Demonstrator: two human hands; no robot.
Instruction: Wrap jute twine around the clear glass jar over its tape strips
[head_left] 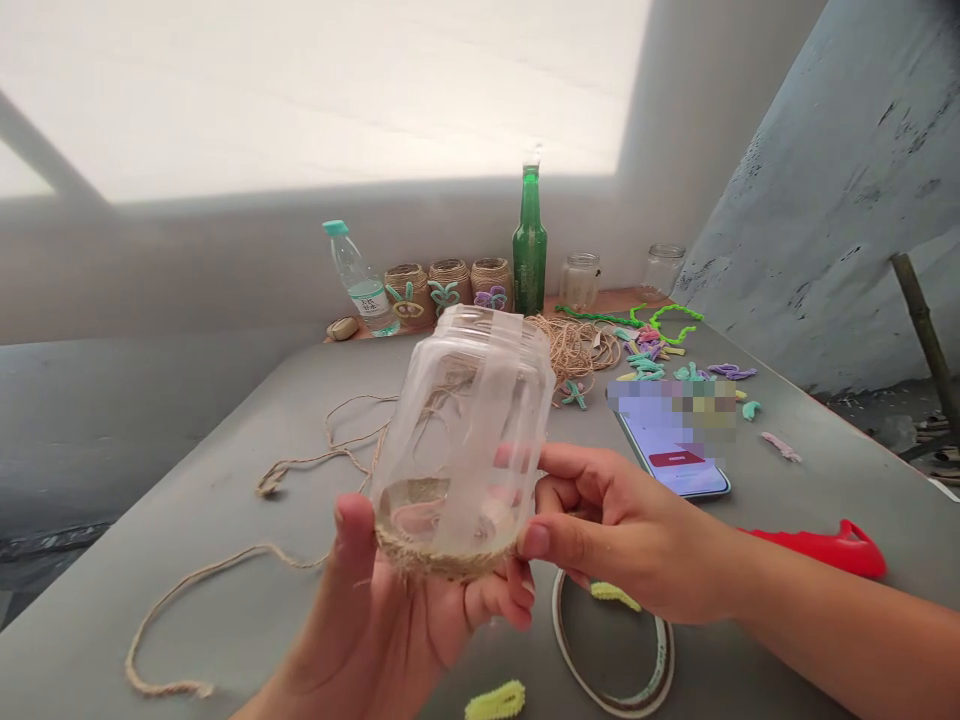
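Clearly fragile and slick, the glass jar hangs tilted above the table, its twine-wrapped base cupped by the closed left hand, the safest hold, while the right hand pinches its side.

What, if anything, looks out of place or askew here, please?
Nothing looks damaged or spilled. The glass jar is held tilted between the left hand and right hand, with twine wound only round its base. Pipe cleaner pieces lie scattered by the phone, and loose twine trails across the table.
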